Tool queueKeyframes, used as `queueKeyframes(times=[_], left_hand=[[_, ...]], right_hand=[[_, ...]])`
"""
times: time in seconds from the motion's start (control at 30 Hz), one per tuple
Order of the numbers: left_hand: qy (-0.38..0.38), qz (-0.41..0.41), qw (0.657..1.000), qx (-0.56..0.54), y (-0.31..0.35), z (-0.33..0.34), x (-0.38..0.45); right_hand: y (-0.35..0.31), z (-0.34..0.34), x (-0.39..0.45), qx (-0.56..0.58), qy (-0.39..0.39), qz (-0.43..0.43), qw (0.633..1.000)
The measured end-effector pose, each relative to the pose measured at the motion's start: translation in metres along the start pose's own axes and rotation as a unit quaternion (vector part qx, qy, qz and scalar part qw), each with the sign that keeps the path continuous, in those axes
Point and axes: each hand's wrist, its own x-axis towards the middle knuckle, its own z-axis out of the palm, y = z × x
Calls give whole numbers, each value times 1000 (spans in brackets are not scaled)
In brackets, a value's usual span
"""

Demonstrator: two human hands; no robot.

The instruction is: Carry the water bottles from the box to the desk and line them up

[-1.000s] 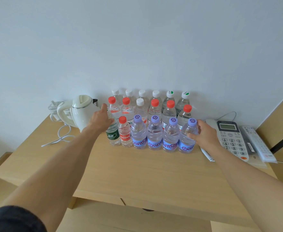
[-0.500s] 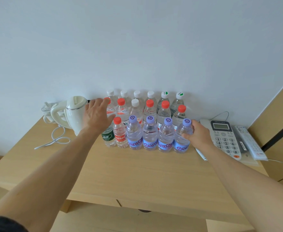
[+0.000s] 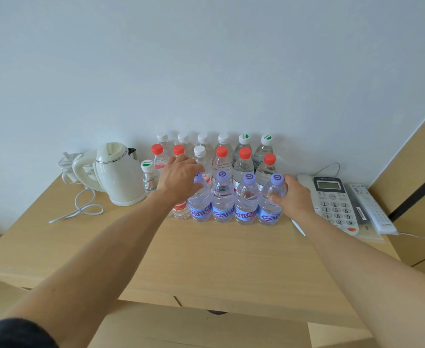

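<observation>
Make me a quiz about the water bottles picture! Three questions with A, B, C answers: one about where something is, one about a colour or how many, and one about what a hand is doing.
1. Where is the white kettle?
A. left of the bottles
B. right of the phone
C. on the floor

2. How many bottles with purple caps stand in the front row?
A. two
B. four
C. six

3. What is the right hand doing?
A. pressing phone buttons
B. hanging empty
C. gripping a bottle

Answers:
1. A: the kettle stands on the desk to the left of all the bottles.
2. B: four purple-capped bottles stand side by side at the front, the leftmost cap partly hidden by the left hand.
3. C: its fingers curl round the rightmost purple-capped bottle, next to the phone.
</observation>
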Motion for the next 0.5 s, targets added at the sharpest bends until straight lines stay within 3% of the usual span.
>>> queueKeyframes(times=[0.5], left_hand=[[-74, -57, 995, -17, 16, 0, -2]], right_hand=[[1, 3, 1, 1, 15, -4, 1000]])
